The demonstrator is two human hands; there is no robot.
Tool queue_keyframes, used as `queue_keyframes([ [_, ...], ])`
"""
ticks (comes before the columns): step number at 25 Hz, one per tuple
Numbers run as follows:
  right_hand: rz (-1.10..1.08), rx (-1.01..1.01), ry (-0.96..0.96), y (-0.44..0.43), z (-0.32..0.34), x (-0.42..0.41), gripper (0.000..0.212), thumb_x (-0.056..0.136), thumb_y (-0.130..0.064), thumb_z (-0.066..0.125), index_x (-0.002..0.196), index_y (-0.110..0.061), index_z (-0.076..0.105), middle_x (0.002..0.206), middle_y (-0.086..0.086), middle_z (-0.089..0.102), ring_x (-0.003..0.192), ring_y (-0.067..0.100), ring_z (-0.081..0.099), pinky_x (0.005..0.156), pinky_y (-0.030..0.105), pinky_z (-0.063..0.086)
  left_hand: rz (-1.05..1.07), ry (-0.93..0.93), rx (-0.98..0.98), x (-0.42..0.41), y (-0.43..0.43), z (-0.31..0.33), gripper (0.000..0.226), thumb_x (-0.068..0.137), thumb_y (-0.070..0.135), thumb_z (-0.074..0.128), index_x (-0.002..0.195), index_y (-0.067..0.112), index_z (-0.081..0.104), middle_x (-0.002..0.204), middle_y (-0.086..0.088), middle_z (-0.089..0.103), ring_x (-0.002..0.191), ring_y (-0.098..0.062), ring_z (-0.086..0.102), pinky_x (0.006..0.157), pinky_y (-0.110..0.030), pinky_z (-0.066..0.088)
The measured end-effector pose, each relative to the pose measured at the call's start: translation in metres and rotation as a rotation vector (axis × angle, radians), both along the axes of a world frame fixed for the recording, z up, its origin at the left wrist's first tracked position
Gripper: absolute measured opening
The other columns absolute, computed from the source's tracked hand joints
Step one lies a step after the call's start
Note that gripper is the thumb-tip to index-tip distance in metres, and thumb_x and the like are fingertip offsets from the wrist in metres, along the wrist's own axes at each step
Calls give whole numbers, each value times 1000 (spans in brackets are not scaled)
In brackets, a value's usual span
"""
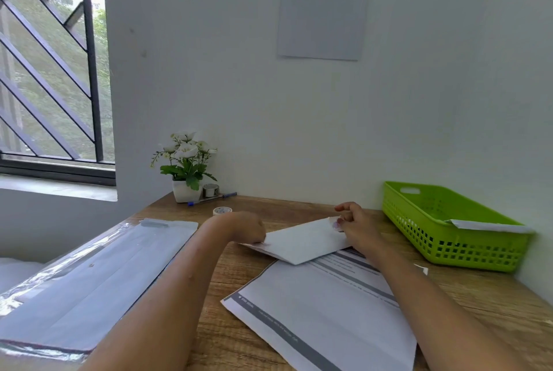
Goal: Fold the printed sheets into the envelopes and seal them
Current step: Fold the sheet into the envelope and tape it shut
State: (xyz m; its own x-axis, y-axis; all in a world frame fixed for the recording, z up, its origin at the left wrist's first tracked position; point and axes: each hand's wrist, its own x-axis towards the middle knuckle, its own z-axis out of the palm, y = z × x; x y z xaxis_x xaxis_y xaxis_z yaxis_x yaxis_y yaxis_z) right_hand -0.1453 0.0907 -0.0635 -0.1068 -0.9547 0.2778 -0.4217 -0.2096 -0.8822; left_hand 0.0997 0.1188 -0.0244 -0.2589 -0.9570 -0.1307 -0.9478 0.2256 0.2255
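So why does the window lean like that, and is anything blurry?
Head view: the wide lens tilts the window and its upright bar; daylight there washes out white; the plastic pack glints; the left hand and right hand, pinching the envelope, look smeared; the wall sheet has print too soft to read.

On the table (pixel 227 274) the envelope (pixel 302 242) lies over the far edge of the printed sheets (pixel 323 310). A wrapped pack (pixel 98 274) lies left, a basket (pixel 466 251) right (paper (pixel 490 225) inside it), and a potted plant (pixel 185 188), pen (pixel 212 199) and tape roll (pixel 222 211) behind.
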Motion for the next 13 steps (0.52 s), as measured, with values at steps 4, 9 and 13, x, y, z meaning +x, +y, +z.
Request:
queue_keyframes([
  [4,-109,6,110,-3,-1,-9,25,83,4,55,99,-14,56,75,-1,51,81,20,49,58,26,33,-22,-33,4,13,-7,-6,29,95,18,43,111,5,64,116,-9,60,101,-20,52,91,-31,40],
  [9,-68,-2,24,0,2,-3,24,84,3,56,100,-15,57,81,-2,53,87,19,51,62,25,36,-31,138,8,10,-9,-13,24,84,10,57,106,20,59,121,-1,51,107,-17,47,87,-26,38],
  [13,13,1,-13,6,5,16,24,87,1,56,102,-18,57,77,-2,54,76,14,60,58,23,41,-37,150,-60,5,-11,-16,30,81,18,67,108,22,54,128,-1,47,110,-17,45,87,-26,38],
])
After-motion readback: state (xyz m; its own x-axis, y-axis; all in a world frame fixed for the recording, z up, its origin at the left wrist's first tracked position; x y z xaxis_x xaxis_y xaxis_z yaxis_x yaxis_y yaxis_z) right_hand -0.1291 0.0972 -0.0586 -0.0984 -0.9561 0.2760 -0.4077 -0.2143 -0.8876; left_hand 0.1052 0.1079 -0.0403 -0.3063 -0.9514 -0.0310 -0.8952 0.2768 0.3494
